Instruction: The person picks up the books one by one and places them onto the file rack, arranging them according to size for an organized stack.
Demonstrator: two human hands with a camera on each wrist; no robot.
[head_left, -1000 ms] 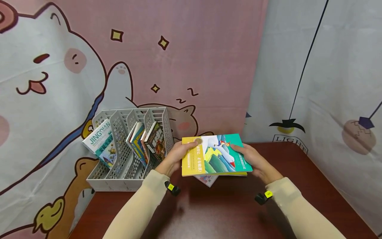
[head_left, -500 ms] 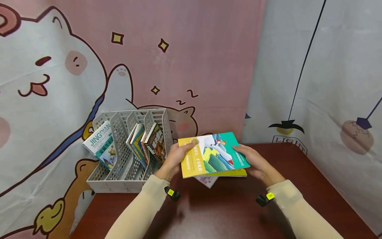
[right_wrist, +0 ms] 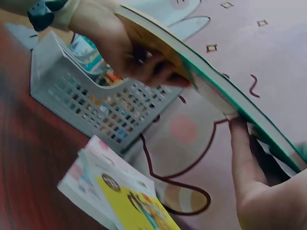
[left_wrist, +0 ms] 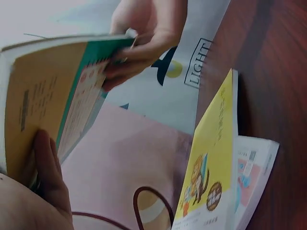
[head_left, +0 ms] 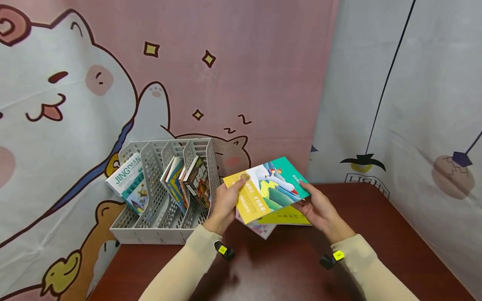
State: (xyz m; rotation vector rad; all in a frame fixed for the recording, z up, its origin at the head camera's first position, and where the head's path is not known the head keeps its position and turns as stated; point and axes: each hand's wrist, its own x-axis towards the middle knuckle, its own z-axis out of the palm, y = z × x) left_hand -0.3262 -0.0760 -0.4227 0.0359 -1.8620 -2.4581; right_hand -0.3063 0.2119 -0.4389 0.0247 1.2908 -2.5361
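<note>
Both hands hold a thin paperback book [head_left: 269, 188] with a yellow, white and green cover, tilted above the table. My left hand [head_left: 225, 205] grips its yellow end, thumb on the cover and fingers underneath. At the green end, my right hand [head_left: 320, 209] pinches the edge between thumb and fingers. In the left wrist view the book's back cover [left_wrist: 43, 91] faces the camera. Beneath it a yellow book [head_left: 288, 215] lies partly over a pinkish-white book [head_left: 261, 229] on the table.
A grey file rack [head_left: 158, 234] with slanted dividers stands at the left of the dark red table [head_left: 260, 271]. It holds a white-and-teal book [head_left: 129, 184], several thin books [head_left: 175, 184] and a dark comic-like book [head_left: 198, 182]. A printed cloth [head_left: 263, 83] hangs behind.
The held book has turned counterclockwise, its green end rising and its yellow end dropping. More of the yellow book below now shows. The right hand has shifted along the green edge.
</note>
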